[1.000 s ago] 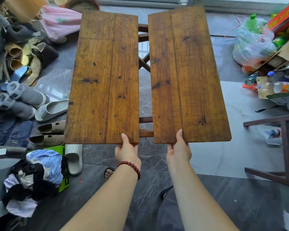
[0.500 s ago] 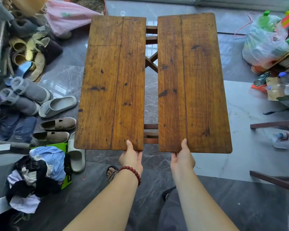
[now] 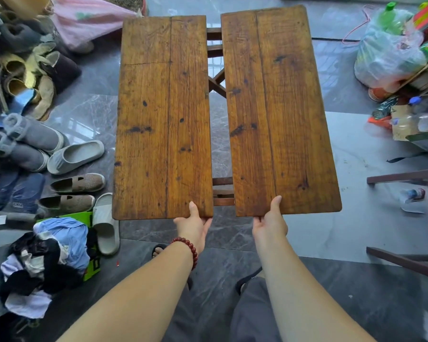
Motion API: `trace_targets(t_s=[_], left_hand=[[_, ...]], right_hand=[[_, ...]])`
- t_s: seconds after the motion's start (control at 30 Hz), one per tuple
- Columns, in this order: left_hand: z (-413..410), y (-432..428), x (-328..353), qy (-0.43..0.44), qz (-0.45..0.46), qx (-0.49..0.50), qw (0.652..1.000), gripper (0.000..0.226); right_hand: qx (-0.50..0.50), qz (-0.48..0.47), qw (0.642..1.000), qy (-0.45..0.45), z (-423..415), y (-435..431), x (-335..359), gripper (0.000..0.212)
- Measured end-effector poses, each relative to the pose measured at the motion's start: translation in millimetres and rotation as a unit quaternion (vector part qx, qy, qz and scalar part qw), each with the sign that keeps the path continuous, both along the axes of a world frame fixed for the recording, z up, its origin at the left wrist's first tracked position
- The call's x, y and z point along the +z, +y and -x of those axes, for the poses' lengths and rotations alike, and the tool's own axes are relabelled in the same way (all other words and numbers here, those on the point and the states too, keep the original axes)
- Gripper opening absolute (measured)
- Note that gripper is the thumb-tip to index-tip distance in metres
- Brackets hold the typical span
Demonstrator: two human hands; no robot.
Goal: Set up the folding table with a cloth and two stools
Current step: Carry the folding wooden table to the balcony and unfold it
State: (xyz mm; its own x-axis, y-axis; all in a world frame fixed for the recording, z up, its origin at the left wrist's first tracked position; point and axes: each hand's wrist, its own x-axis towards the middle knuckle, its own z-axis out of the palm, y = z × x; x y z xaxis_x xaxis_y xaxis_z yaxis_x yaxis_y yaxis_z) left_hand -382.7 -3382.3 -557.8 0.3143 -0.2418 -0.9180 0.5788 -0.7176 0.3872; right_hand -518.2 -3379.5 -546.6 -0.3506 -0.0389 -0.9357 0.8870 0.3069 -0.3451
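Folding table fills centre frame, its 2 plank leaves parted by a gap with the crossed frame visible through it; left grip pinches the near edge of the left leaf, thumb on top, right grip pinches the right leaf likewise. Looks like stiff, heavyish solid wood with a worn, non-slippery finish; hold the near edges by the gap, keep fingers out of it.
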Motion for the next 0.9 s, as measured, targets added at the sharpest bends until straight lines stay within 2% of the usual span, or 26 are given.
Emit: trace_targets(t_s=[0.07, 0.23, 0.37, 0.6, 0.8, 0.9], left_hand=[[9, -6, -4, 0.005, 0.0, -0.006, 1.0, 0.064], [38, -15, -7, 0.006, 0.003, -0.023, 1.0, 0.058], [63, -17, -12, 0.01, 0.002, -0.04, 0.999, 0.063], [112, -19, -16, -0.002, -0.009, -0.078, 0.997, 0.055], [114, -38, -20, -0.005, 0.0, -0.09, 0.996, 0.053], [112, -44, -24, -0.002, 0.001, -0.089, 0.996, 0.054]], right_hand=[[0.001, 0.01, 1.0, 0.004, 12, -6, -2, 0.042], [-0.001, 0.012, 1.0, 0.007, 43, -10, -4, 0.042], [-0.016, 0.019, 1.0, 0.004, 71, -7, -7, 0.041], [-0.037, 0.055, 0.998, 0.001, 119, -2, -11, 0.035], [-0.026, 0.064, 0.997, -0.022, 127, -12, -11, 0.046], [-0.026, 0.057, 0.998, -0.028, 126, -16, -14, 0.042]])
